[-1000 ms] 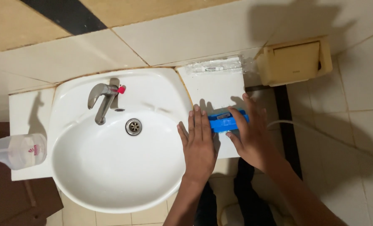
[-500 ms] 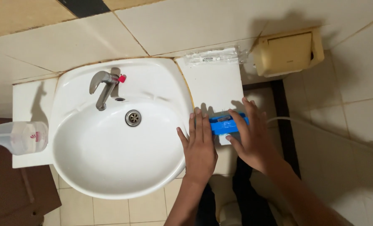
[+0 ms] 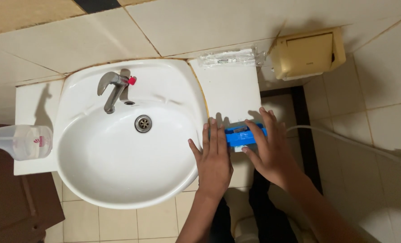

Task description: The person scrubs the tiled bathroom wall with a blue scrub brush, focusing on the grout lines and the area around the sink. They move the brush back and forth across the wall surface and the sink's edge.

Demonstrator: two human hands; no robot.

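Note:
A small blue box-shaped object [image 3: 242,135] lies on the white counter [image 3: 231,92] just right of the white wash basin [image 3: 119,157]. My left hand [image 3: 215,159] lies flat with its fingers spread, over the basin's right rim, its fingertips at the blue object's left end. My right hand [image 3: 269,150] rests over the blue object's right end, with fingers curled onto it. Part of the object is hidden under the hands.
A metal tap with a red tip [image 3: 112,87] stands at the basin's back, and a drain [image 3: 143,123] sits in the bowl. A clear spray bottle [image 3: 18,141] lies at left. A clear wrapped packet [image 3: 229,57] and a beige wall dispenser [image 3: 306,53] sit behind. A white hose [image 3: 353,144] runs right.
The view has shifted slightly, so the basin sits a little lower and further left in the frame. Both hands stay on the blue object with hardly any change.

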